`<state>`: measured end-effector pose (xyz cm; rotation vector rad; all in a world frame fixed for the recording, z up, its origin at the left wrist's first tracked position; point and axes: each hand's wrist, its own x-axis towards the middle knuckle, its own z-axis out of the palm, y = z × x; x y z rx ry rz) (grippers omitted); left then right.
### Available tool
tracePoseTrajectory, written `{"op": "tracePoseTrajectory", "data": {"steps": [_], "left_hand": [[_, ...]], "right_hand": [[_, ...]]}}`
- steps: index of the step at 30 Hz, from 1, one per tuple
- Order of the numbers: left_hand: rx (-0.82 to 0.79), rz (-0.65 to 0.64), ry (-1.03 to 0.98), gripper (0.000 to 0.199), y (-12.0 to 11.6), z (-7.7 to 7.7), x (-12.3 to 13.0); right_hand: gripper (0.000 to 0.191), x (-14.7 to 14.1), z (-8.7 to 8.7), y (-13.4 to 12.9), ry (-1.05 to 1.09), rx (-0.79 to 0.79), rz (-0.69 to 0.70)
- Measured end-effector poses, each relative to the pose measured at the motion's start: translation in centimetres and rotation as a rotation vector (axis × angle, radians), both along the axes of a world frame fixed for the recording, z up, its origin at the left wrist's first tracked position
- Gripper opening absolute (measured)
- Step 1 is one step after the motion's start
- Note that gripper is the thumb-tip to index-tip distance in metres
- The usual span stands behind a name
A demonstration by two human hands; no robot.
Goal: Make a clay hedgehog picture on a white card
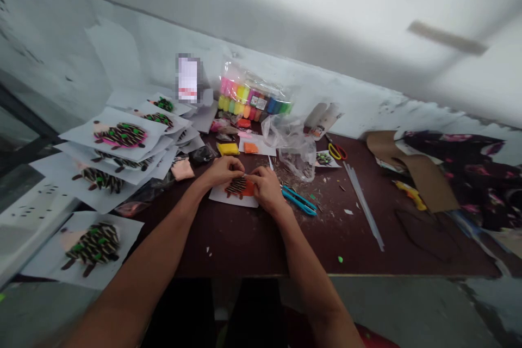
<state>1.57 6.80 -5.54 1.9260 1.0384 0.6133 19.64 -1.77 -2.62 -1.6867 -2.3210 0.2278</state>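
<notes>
My left hand and my right hand meet over a small clay hedgehog with dark brown spines on an orange body. Their fingertips pinch at its top edge and partly hide it. The hedgehog lies on a white paper card on the dark brown table. Just right of my right hand lies a teal-handled tool. A yellow clay block and an orange clay piece sit beyond my hands.
Several finished clay hedgehogs on white cards overlap at the left. Behind stand a clear pack of coloured clay and a plastic bag. Red-handled scissors, glue sticks, a yellow glue gun and cardboard lie right.
</notes>
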Motion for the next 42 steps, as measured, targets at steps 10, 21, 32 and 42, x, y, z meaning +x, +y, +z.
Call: {"op": "tracePoseTrajectory", "data": {"steps": [10, 21, 32, 42], "left_hand": [[0.037, 0.020, 0.003, 0.017, 0.36, -0.48, 0.02], [0.045, 0.007, 0.042, 0.019, 0.17, 0.09, -0.02], [0.023, -0.013, 0.020, 0.017, 0.35, -0.10, -0.14], [0.003, -0.031, 0.028, 0.015, 0.18, 0.04, -0.23]], "right_hand": [[0.044, -0.43, -0.24, 0.06, -0.001, 0.006, 0.024], [0.046, -0.36, -0.82, 0.37, 0.050, 0.024, 0.021], [0.044, -0.39, -0.87, 0.31, 0.052, 0.029, 0.017], [0.042, -0.08, -0.30, 0.17, 0.051, 0.014, -0.037]]}}
